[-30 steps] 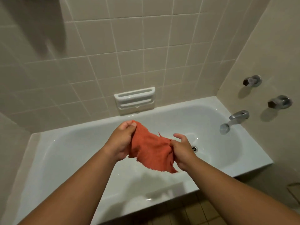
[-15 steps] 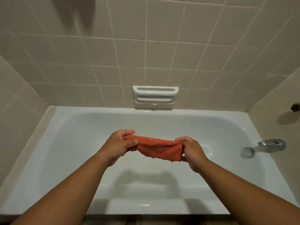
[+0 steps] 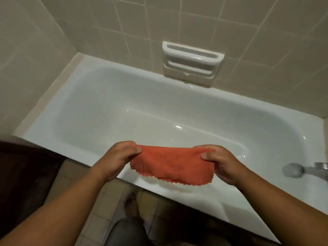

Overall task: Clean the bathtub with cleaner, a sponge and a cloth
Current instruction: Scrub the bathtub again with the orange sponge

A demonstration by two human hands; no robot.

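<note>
- Both hands are clamped on the orange cloth (image 3: 170, 164). My left hand (image 3: 117, 158) pinches its left end, thumb on top and fingers curled underneath.
- My right hand (image 3: 220, 164) pinches the right end the same way, thumb pressed onto the upper face of the fabric.
- The cloth is stretched fairly flat between the two hands, its far edge pulled into a nearly straight line. The near edge sags a little and shows a zigzag cut.
- The cloth hangs in the air above the near side of the white bathtub (image 3: 186, 196) and, as far as I can see, touches nothing but my hands. Its near edge lies over the near rim and the rest over the basin.
- The tub's inside looks wet — small bright glints sit on its floor beyond the cloth.
- A chrome tub spout (image 3: 301, 169) juts in from the right edge of the view, just right of my right hand and over the right end of the basin.
- A white ceramic soap holder (image 3: 192, 63) is set into the beige tiled wall (image 3: 124, 23) just above the far rim.
- Below my forearms I see the tiled floor (image 3: 110, 196), and a knee in grey fabric (image 3: 124, 231) at the bottom of the view.
- A dark shape (image 3: 26, 183) fills the lower left — I cannot tell what it is.
</note>
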